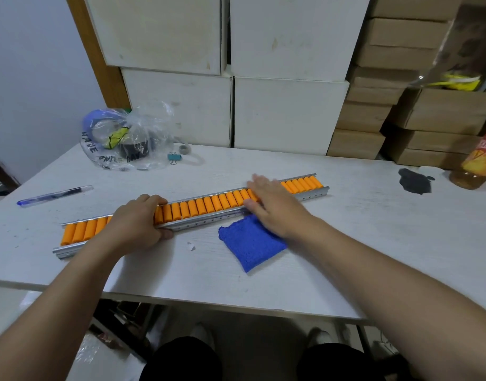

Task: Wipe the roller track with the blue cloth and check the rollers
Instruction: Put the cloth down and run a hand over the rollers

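A long metal roller track with a row of orange rollers lies slanted across the white table. My left hand grips the track left of its middle, fingers over the far rail and thumb on the near rail. My right hand lies flat and open on the rollers right of the middle, slightly blurred. The folded blue cloth rests on the table just in front of the track, partly under my right wrist, held by neither hand.
A clear plastic bag with tape rolls sits at the back left, with a blue binder clip beside it. A blue pen lies at the left. A dark scrap and a drink bottle stand at the right. Stacked boxes line the back.
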